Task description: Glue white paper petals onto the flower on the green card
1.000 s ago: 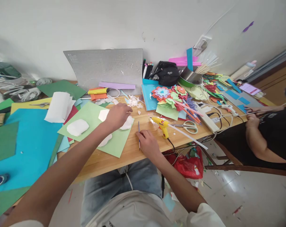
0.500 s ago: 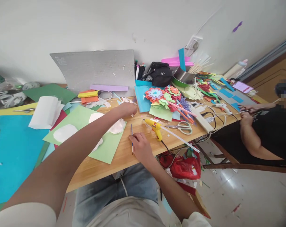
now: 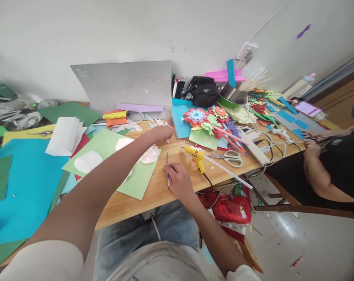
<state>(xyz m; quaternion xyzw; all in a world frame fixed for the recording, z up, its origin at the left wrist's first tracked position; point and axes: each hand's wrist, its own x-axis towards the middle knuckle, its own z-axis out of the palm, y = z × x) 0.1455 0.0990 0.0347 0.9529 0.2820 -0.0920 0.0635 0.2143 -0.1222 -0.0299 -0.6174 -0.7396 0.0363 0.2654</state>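
Note:
My left hand (image 3: pixel 160 134) reaches across the wooden table (image 3: pixel 162 187) with its fingers curled down over small white paper scraps (image 3: pixel 162 123) at the far side; what it grips is hidden. Under my forearm lies a light green sheet (image 3: pixel 137 175) carrying white cut-out shapes (image 3: pixel 88 161). My right hand (image 3: pixel 179 179) rests on the table near the front edge, pinched on a thin blue stick (image 3: pixel 167 166) that points away from me. A yellow glue gun (image 3: pixel 196 157) lies just right of that hand.
Scissors (image 3: pixel 231 157), a white strip and a power strip (image 3: pixel 253 146) lie right of the glue gun. Paper flowers (image 3: pixel 206 119), a black pouch (image 3: pixel 205 91) and a grey cutting mat (image 3: pixel 124 84) stand by the wall. Coloured sheets cover the left side. Another person (image 3: pixel 335 164) sits at the right end.
My left hand has moved from the white cut-outs on the green sheet farther back to the paper scraps. My right hand stays on the blue stick. The view shifted a little.

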